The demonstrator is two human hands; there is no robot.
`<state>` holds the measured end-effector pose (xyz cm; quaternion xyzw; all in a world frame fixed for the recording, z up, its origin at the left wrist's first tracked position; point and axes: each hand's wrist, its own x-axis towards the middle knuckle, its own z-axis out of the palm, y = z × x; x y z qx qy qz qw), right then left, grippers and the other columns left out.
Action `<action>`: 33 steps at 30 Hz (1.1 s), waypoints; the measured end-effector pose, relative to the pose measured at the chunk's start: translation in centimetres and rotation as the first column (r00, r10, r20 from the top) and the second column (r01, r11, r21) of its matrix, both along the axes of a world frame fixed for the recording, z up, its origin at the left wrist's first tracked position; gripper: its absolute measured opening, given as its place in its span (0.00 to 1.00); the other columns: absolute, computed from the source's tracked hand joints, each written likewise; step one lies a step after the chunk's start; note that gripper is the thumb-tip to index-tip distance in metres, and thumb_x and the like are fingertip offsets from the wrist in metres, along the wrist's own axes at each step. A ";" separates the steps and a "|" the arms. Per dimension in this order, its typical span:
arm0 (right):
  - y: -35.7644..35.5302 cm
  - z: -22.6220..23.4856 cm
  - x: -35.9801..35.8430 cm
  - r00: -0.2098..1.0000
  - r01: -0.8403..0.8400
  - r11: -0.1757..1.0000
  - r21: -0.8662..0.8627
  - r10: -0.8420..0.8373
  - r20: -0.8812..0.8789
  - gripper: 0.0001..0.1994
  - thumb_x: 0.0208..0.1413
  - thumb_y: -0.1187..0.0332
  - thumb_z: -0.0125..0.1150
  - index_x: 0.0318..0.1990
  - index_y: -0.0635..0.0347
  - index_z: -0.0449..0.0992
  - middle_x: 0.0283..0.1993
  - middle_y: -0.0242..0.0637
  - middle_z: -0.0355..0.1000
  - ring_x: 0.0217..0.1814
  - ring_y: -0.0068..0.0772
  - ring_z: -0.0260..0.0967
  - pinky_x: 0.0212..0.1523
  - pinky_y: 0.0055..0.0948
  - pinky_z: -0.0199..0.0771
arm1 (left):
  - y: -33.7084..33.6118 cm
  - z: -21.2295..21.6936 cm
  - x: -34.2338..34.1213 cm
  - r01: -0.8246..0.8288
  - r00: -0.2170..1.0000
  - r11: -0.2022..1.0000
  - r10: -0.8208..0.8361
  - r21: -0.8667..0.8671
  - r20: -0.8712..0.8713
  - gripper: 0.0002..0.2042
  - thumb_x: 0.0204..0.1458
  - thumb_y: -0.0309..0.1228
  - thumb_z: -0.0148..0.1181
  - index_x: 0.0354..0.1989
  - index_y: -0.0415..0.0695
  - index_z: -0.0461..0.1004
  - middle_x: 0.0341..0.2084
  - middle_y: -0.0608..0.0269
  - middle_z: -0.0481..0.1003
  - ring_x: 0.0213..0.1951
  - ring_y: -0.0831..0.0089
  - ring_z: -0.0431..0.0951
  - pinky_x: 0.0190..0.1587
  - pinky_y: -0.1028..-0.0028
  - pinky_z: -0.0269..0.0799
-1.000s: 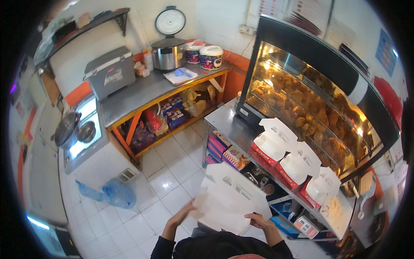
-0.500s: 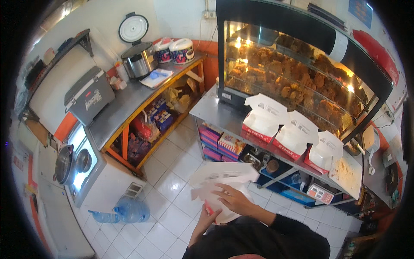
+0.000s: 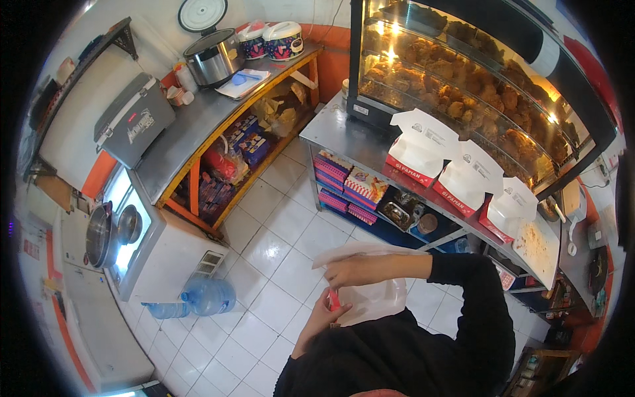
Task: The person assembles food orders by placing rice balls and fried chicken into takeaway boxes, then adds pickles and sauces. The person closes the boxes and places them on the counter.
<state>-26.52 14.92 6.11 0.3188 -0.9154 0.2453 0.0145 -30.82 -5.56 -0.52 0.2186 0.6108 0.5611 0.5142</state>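
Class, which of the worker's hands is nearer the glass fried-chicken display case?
Right. In view, the right hand is below and left of the display case; the left hand is lower and farther left, at the carton.

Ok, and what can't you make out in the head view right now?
All in the head view:
- Held box: partly hidden behind the right hand and forearm.
- Cooker lid: top cut off by the upper edge.
- Cabinet: top cut off by the upper edge.
- Small print on the counter boxes' lids: too small to read.
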 end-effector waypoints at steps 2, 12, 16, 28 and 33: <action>-0.3 -0.4 -0.6 0.999 0.006 0.985 0.175 0.003 -0.051 0.04 0.51 0.70 0.52 0.32 0.58 0.72 0.39 0.36 0.66 0.47 0.39 0.65 0.49 0.32 0.68 | 0.9 1.0 -0.8 -0.012 0.991 0.997 0.001 -0.077 -0.137 0.30 0.45 0.31 0.69 0.55 0.38 0.62 0.45 0.58 0.72 0.48 0.69 0.72 0.51 0.72 0.68; 1.2 -4.8 -5.7 0.939 0.344 0.930 -0.125 -0.342 0.042 0.21 0.51 0.67 0.54 0.53 0.63 0.66 0.58 0.47 0.63 0.59 0.41 0.61 0.55 0.37 0.67 | 7.7 -2.4 -10.7 -0.113 0.976 0.991 0.096 -0.076 -0.197 0.28 0.48 0.27 0.62 0.58 0.39 0.58 0.44 0.57 0.73 0.45 0.71 0.75 0.44 0.74 0.72; 7.3 -1.5 -8.3 0.744 0.668 0.744 -0.017 -0.667 0.045 0.28 0.54 0.66 0.51 0.64 0.54 0.57 0.68 0.46 0.52 0.68 0.47 0.54 0.63 0.40 0.60 | 14.2 -0.5 -18.7 -0.183 0.980 0.976 0.191 0.114 -0.056 0.30 0.55 0.35 0.58 0.63 0.43 0.51 0.48 0.54 0.71 0.46 0.71 0.75 0.43 0.76 0.73; 32.0 -14.1 -15.8 0.255 0.942 0.266 0.206 -0.964 0.078 0.23 0.52 0.71 0.52 0.58 0.55 0.68 0.61 0.50 0.64 0.62 0.52 0.61 0.61 0.41 0.61 | 26.3 2.8 -40.2 -0.038 0.991 0.991 0.054 0.125 -0.126 0.33 0.59 0.41 0.53 0.68 0.47 0.44 0.62 0.52 0.58 0.57 0.62 0.66 0.56 0.67 0.63; 32.7 -9.5 -18.8 0.049 0.842 0.076 0.534 -0.997 0.066 0.38 0.37 0.68 0.71 0.60 0.64 0.62 0.60 0.55 0.61 0.63 0.56 0.57 0.63 0.41 0.57 | 15.9 4.2 -53.0 -0.396 0.838 0.918 0.376 0.034 -0.396 0.22 0.59 0.36 0.54 0.60 0.43 0.61 0.53 0.60 0.69 0.51 0.71 0.70 0.52 0.72 0.65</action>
